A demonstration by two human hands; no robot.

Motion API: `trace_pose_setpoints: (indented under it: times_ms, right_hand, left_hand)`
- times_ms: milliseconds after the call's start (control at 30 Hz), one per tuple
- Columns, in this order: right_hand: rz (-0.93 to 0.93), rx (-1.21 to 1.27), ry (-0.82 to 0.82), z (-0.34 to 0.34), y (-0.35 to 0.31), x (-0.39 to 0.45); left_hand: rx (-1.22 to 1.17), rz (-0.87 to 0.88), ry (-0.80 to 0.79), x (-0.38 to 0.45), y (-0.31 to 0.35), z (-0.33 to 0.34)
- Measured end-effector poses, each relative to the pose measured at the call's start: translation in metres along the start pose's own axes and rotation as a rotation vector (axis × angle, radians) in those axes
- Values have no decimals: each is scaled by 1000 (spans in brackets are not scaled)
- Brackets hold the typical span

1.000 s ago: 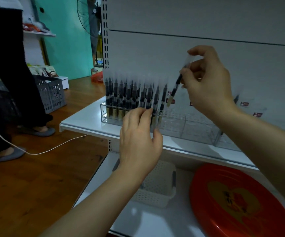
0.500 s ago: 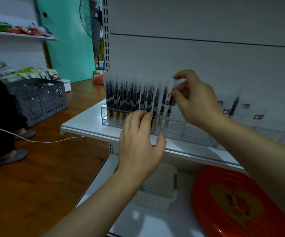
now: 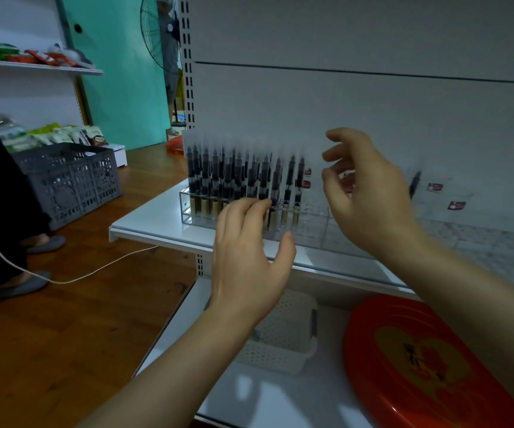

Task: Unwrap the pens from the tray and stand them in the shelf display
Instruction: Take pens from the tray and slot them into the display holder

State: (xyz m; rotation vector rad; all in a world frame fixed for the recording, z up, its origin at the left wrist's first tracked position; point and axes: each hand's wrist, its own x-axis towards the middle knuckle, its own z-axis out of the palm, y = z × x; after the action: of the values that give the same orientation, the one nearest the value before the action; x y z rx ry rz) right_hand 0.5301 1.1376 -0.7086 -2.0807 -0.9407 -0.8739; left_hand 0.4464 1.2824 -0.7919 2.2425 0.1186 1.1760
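Note:
A clear acrylic display (image 3: 317,230) stands on the upper white shelf (image 3: 154,220). Its left part holds several black pens (image 3: 237,180) with gold lower ends, standing upright. The rightmost standing pen (image 3: 299,186) is just left of my right hand. My right hand (image 3: 363,193) hovers above the display's right part with loosely curled fingers and nothing in it. My left hand (image 3: 246,257) is held in front of the display, its straight fingertips against the clear front wall below the pens. A red tray (image 3: 419,362) lies on the lower shelf at the right.
A white perforated basket (image 3: 283,335) sits on the lower shelf, left of the red tray. A grey crate (image 3: 70,177) stands on the wooden floor at left, beside a person's legs and slippers. A white cord (image 3: 95,270) runs across the floor.
My right hand brought a pen down from above, set it in the display at the right end of the row, let go and drew away to the right. My left hand stayed put.

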Motion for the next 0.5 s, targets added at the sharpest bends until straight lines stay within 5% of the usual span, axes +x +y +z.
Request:
trace_pose_setpoints:
  times_ms: [200, 333, 500]
  right_hand:
    - [-89, 99, 80, 0, -5, -74]
    - [23, 200, 83, 9, -1, -125]
    - [195, 202, -76, 29, 13, -198]
  left_hand:
    - [-174, 23, -15, -35, 7, -3]
    - [-204, -30, -67, -59, 2, 2]
    - [-182, -123, -374, -107, -20, 18]
